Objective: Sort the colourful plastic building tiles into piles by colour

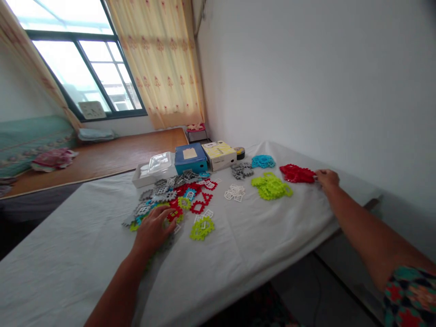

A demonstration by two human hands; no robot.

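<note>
My left hand (155, 230) rests on the near side of a mixed pile, fingers apart and slightly bent, touching red and green pieces. That pile holds flat, notched plastic building pieces in grey (165, 196), red (198, 207), lime green (184, 203) and blue, with small white window-shaped pieces among them. At the far right, my right hand (327, 178) pinches the end of a red building piece (310, 176) at the edge of a heap of red pieces (295, 173). Its fingertips are small in view, and a pale bit shows beside them.
Sorted heaps lie on the white-covered table (235, 245): lime green (270, 186), blue (263, 161), grey (241, 170) and white window pieces (235, 193). Behind stand a white tray (155, 170), a blue box (190, 158), a yellow-white box (219, 154) and a tape roll (240, 152). A wall borders the right.
</note>
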